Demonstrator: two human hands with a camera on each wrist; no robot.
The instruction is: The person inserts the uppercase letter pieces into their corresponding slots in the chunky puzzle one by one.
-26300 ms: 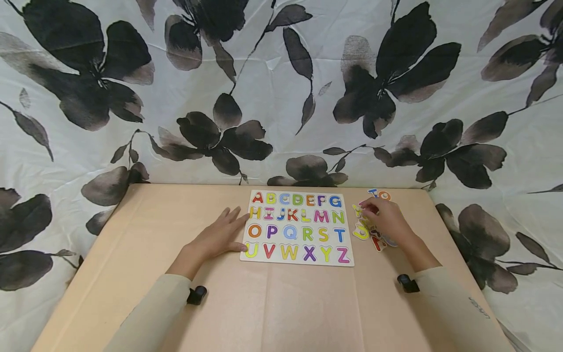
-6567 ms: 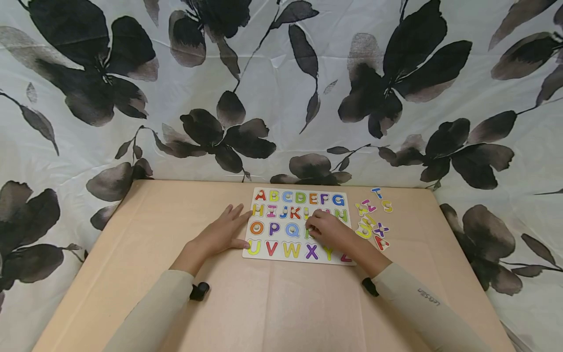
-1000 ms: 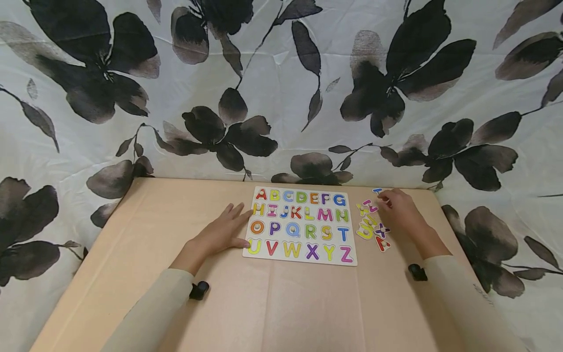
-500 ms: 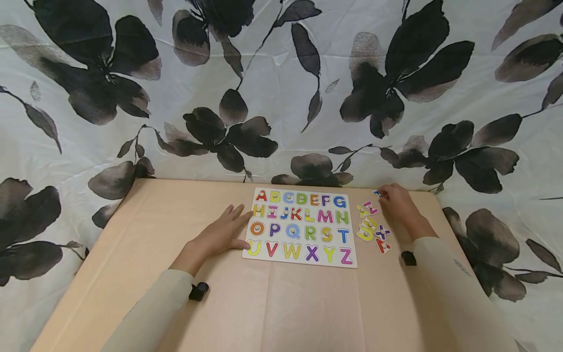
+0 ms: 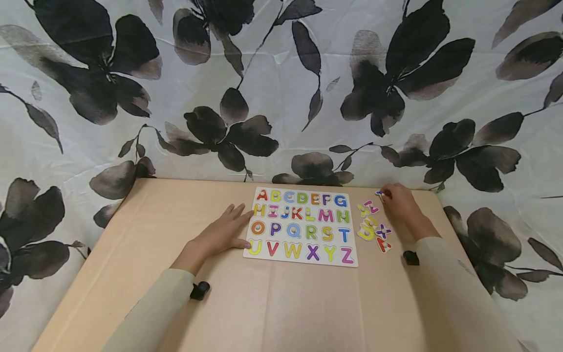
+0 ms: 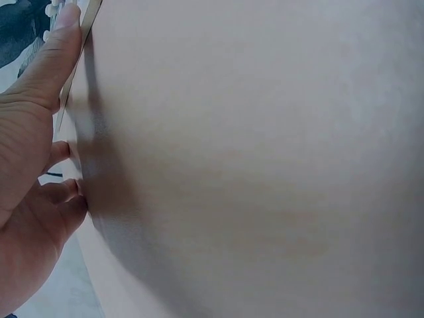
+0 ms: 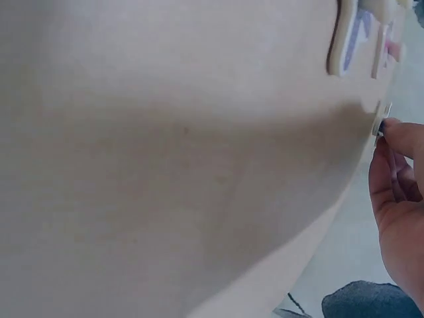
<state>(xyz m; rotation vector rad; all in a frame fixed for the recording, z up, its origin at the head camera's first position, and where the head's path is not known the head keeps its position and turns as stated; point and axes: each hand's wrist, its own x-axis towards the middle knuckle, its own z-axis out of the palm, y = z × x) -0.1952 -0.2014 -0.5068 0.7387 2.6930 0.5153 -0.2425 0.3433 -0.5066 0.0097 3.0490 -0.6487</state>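
A white alphabet puzzle board (image 5: 292,260) lies on the table, printed with rows of coloured capital letters; several hold letter pieces with knobs. My left hand (image 5: 222,232) rests at its left edge, fingers spread and thumb by the yellow U. In the left wrist view, the thumb (image 6: 56,56) lies along the board's edge. My right hand (image 5: 399,201) pinches a small blue letter T piece (image 5: 378,193) near the table's back edge. In the right wrist view, the thumb and fingertips close on the T piece (image 7: 379,124), mostly hidden by them.
Loose letter pieces lie right of the board: a red A (image 5: 383,245), a purple X (image 5: 383,231), a yellow U (image 5: 366,231), a pink Z (image 5: 371,207) and others, some overlapping. A floral cloth (image 5: 281,98) hangs behind the table (image 5: 308,308).
The loose O and S pieces have gone from the right-hand pile since the oldest frames. My right hand went from over the board to the T piece; my left hand stayed at the board's edge.
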